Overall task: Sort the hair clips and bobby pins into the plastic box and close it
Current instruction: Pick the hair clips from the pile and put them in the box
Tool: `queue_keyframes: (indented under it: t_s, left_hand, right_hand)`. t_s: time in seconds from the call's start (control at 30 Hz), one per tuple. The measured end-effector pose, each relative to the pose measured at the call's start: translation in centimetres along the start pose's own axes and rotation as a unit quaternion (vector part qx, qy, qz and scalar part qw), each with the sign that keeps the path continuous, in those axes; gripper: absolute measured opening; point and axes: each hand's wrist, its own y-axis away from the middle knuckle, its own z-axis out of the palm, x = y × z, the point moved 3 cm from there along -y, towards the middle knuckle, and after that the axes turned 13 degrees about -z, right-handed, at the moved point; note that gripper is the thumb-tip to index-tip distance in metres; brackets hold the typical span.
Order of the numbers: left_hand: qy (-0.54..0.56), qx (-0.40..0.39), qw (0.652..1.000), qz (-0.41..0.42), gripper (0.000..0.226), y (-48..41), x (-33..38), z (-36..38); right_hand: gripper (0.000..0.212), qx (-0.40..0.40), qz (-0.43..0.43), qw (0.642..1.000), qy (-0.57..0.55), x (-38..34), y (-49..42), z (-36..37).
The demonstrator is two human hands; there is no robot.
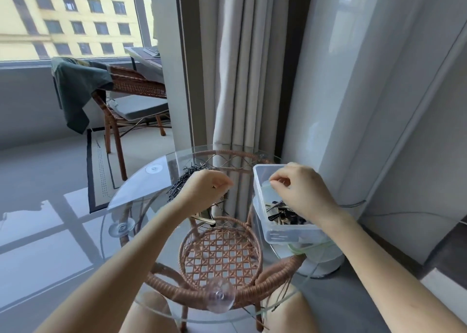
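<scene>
Item 1, plastic box point(283, 234): stands open at the right edge of the surface. Dark clips and pins already lie in its near end, and the far end looks mostly bare. I cannot make out a lid.

Item 2, bobby pins point(187, 181): a loose black heap on the far middle of the surface, well apart from the box and unsorted. This is the bulk of what is left.

Item 3, hair clip point(205, 219): one dark clip lies on the glass just this side of the heap, not yet boxed.

Item 4, my left hand point(209, 188): fingers curled downward over the near edge of the heap. I cannot tell if it holds pins.

Item 5, my right hand point(300, 191): above the box, fingertips drawn together. I cannot tell what they pinch, if anything.

Progress, by my estimate: under half done, with closing to come.

Item 6, surface point(141, 206): a round glass top on a wicker frame point(222, 254).

Room: a pale curtain point(240, 67) behind, a wicker chair point(131, 87) draped with a green cloth point(75, 85), and a large window point(75, 17).
</scene>
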Motion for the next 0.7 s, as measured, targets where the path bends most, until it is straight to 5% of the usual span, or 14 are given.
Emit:
queue_keyframes:
  t_s: [0.13,0.23,0.4,0.7]
  left_hand:
    - [-0.05,0.043,0.99,-0.123,0.026,1.1,-6.3,-2.2]
    - [-0.069,0.035,0.97,-0.229,0.035,2.8,-10.5,-1.9]
    - [-0.033,0.056,0.961,-0.27,0.06,3.4,-12.7,0.0]
    - [-0.051,0.064,0.968,-0.238,0.057,1.3,-12.1,1.2]
  right_hand:
    - [0.031,-0.117,-0.049,0.987,-0.098,-4.3,-0.8,5.3]
    - [0.055,-0.203,-0.031,0.978,-0.044,-5.3,-1.3,10.8]
    - [0.081,-0.208,0.029,0.977,0.032,-5.7,-2.6,16.9]
    - [0.038,-0.148,-0.036,0.988,0.038,-6.2,-3.8,19.1]
